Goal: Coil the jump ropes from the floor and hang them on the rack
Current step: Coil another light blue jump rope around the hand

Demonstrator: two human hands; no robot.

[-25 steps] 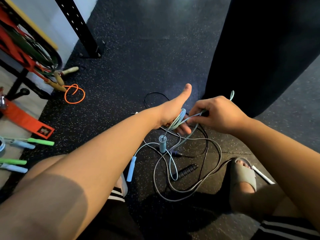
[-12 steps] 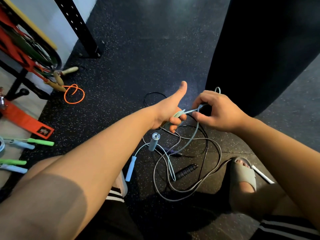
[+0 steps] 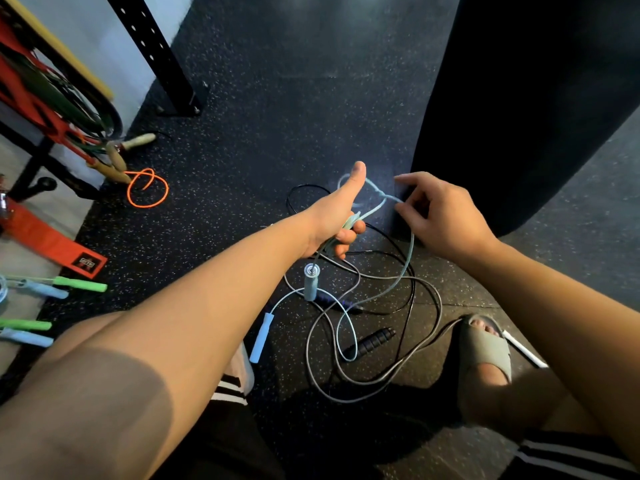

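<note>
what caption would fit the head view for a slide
Left hand grips coils of the light blue jump rope, right hand at its strand, above tangled ropes on the gym floor.

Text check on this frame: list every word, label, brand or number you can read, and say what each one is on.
Black patch on the red strap: a red mark or lettering, too blurred to read.
Nothing else: no print shows on the light blue jump rope, the black handle, the sandal or the black perforated post.
</note>
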